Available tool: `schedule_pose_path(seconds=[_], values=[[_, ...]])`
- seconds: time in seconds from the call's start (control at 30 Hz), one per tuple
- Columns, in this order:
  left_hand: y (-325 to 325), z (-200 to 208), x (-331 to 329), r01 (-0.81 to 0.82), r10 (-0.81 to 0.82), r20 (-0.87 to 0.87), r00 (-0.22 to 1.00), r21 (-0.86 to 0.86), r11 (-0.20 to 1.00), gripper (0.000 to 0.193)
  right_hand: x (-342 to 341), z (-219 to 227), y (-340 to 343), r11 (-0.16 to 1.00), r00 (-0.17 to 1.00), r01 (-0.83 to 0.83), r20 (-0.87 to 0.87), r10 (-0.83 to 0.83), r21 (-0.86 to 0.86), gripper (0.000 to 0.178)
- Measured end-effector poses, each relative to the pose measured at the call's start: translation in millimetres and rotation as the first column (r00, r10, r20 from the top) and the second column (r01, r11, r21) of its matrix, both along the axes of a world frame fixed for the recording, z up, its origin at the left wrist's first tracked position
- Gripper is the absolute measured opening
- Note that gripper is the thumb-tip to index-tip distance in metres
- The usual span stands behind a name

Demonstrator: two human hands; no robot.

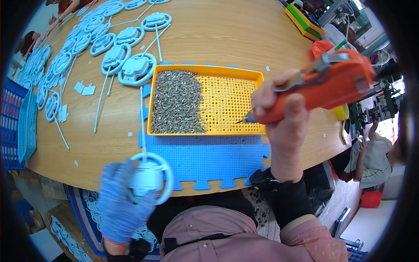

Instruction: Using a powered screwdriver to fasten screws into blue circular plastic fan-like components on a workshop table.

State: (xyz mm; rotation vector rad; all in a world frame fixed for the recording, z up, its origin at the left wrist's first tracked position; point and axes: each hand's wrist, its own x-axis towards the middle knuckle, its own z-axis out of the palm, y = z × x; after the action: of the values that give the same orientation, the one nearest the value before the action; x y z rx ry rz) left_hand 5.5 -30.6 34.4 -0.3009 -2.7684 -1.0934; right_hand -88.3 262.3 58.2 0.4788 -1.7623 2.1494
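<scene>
My left hand [118, 205], in a blue glove, is closed on a light-blue plastic wheel-shaped part [147, 175] near the table's front edge. This part has a round rim, a boxy centre and a thin stem pointing away from me. My bare right hand [286, 115] is wrapped round an orange-red electric screwdriver [334, 83]. Its thin bit hangs at the right side of a yellow tray [205, 67], over the holes; whether it touches a screw I cannot tell. Small metal screws [176, 102] fill the tray's left part, and several more sit in its perforated right part.
A blue foam mat [209, 157] lies under the tray. Many similar wheel parts [137, 70] spread over the table's far left, beside small pale-blue pieces [88, 89]. Blue baskets [27, 126] stand at the left edge. Yellow-and-green bins [304, 22] stand far right; other people sit around.
</scene>
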Motion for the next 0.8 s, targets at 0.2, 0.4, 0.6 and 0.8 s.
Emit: schedule_pose_path(seconds=[0.2, 0.4, 0.6, 0.8], values=[[61, -16, 3, -0.047, 0.042, -0.052, 0.998, -0.104, 0.993, 0.056, 38, 32, -37, 0.991, 0.993, -0.117, -0.011, 0.116, -0.063, 0.060], [59, -24, 5, 0.007, -0.029, -0.214, 0.976, -0.107, 0.994, 0.057, 63, 28, -70, 0.974, 0.973, -0.227, 0.038, 0.227, -0.008, 0.056], [60, -19, 6, 0.020, -0.040, -0.136, 0.990, -0.144, 0.989, 0.053, 63, 19, -79, 0.957, 0.958, -0.286, 0.045, 0.284, 0.055, 0.048], [57, -18, -11, 0.058, -0.091, -0.105, 0.990, -0.283, 0.958, 0.051, 65, 17, -91, 0.926, 0.908, -0.372, 0.180, 0.379, -0.068, 0.046]])
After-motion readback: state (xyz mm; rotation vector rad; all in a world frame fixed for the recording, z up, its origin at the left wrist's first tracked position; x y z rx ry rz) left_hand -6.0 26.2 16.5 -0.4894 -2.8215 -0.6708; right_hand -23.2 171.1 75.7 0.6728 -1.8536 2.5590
